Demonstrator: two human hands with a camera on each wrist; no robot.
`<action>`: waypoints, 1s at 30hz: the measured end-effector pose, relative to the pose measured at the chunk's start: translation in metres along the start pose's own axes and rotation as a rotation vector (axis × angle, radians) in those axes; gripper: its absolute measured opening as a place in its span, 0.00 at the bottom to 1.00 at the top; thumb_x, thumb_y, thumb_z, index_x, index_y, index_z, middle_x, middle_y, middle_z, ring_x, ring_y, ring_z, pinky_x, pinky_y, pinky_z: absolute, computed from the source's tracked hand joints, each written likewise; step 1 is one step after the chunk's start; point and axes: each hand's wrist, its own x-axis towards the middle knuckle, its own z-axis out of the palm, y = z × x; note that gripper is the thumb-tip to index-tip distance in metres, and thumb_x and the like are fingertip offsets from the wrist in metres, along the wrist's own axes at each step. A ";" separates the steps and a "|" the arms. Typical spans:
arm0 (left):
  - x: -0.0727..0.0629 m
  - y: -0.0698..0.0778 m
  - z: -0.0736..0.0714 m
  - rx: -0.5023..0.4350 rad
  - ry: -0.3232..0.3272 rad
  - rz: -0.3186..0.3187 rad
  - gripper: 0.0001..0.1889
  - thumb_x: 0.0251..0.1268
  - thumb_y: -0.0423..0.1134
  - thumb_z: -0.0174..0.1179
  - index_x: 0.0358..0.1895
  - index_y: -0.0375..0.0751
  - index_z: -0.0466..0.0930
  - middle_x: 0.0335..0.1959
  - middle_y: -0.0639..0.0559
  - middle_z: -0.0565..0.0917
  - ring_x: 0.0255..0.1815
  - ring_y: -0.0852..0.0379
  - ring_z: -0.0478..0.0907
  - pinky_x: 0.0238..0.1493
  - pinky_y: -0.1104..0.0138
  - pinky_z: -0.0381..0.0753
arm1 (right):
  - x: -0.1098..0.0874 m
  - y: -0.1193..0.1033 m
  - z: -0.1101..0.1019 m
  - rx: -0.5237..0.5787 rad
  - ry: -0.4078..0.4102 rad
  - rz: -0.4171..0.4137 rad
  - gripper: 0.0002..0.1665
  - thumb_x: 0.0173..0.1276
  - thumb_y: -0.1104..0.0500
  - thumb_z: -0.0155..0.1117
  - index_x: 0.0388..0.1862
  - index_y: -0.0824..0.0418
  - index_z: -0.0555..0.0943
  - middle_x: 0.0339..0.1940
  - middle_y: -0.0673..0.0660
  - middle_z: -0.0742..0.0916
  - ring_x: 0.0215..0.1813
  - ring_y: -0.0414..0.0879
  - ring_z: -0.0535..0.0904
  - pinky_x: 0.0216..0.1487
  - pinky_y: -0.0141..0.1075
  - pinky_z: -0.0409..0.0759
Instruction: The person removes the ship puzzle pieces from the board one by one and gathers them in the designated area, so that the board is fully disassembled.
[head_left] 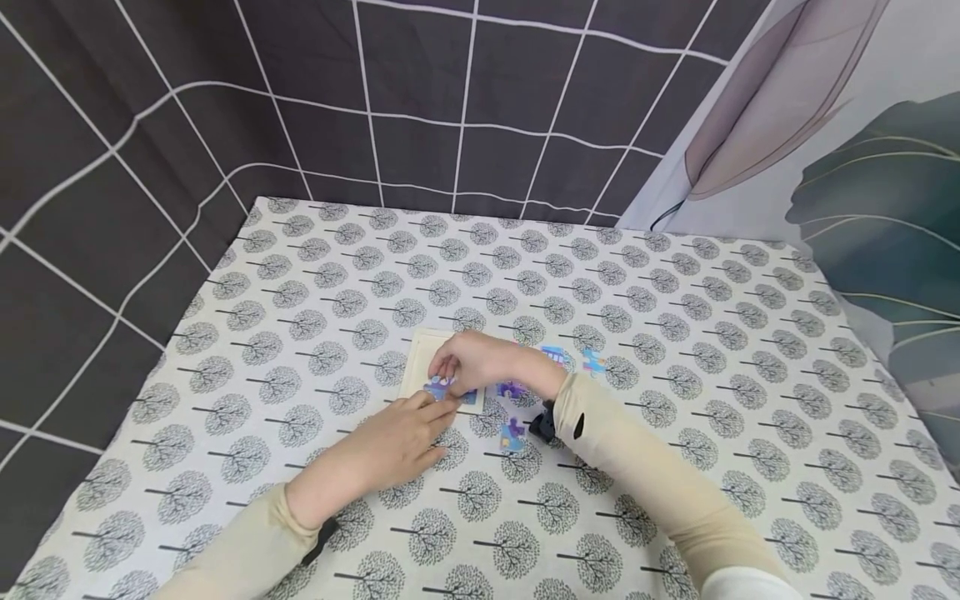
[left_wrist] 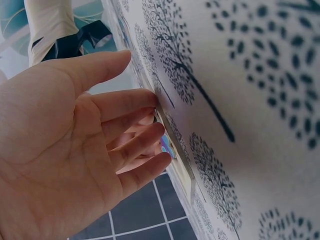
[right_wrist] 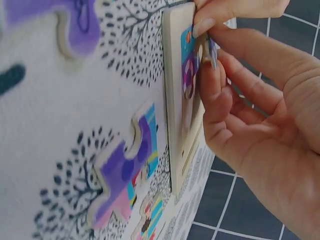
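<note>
My right hand (head_left: 480, 360) is over a pale wooden puzzle board (head_left: 414, 367) and pinches a small puzzle piece (right_wrist: 213, 54) between thumb and fingers. In the right wrist view the piece is tilted on edge just above the board. Part of a colourful picture (right_wrist: 188, 75) lies inside the board's raised frame. My left hand (head_left: 393, 442) reaches in from the near left, its fingers extended and only slightly bent. Its fingertips (left_wrist: 150, 97) are right at the board's near edge, and its palm shows bare in the left wrist view.
Right of the board lie several loose jigsaw pieces: a purple one (head_left: 512, 389), a purple and blue one (head_left: 513, 435), a blue one (head_left: 594, 361) and another (head_left: 553, 354) near the right wrist. A tree-print cloth (head_left: 480, 550) covers the table; a dark checked curtain (head_left: 420, 75) hangs behind.
</note>
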 end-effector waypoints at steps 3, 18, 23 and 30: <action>0.000 0.000 0.000 -0.010 -0.001 0.001 0.28 0.68 0.48 0.51 0.64 0.33 0.67 0.69 0.46 0.65 0.65 0.47 0.64 0.67 0.56 0.66 | -0.002 0.003 -0.003 -0.007 -0.034 -0.024 0.24 0.51 0.65 0.71 0.50 0.64 0.81 0.41 0.53 0.86 0.43 0.41 0.80 0.46 0.24 0.78; -0.003 -0.005 0.005 -0.001 0.038 0.011 0.27 0.68 0.47 0.51 0.65 0.35 0.67 0.69 0.49 0.66 0.63 0.50 0.67 0.65 0.57 0.69 | -0.006 0.009 -0.007 -0.144 0.041 -0.135 0.26 0.49 0.64 0.71 0.51 0.64 0.81 0.38 0.52 0.85 0.40 0.40 0.79 0.45 0.23 0.77; -0.002 -0.005 0.004 -0.014 0.042 0.021 0.27 0.68 0.47 0.51 0.65 0.35 0.66 0.69 0.48 0.65 0.62 0.50 0.67 0.64 0.58 0.70 | -0.013 0.014 -0.009 -0.098 0.099 -0.186 0.25 0.49 0.66 0.70 0.50 0.67 0.81 0.37 0.54 0.85 0.39 0.42 0.80 0.42 0.23 0.80; -0.002 -0.005 0.004 -0.032 0.041 0.035 0.27 0.67 0.44 0.52 0.65 0.33 0.66 0.69 0.47 0.65 0.61 0.51 0.67 0.63 0.58 0.71 | -0.027 0.028 -0.006 -0.032 0.134 -0.240 0.23 0.52 0.63 0.69 0.50 0.64 0.81 0.41 0.53 0.86 0.41 0.40 0.81 0.46 0.24 0.80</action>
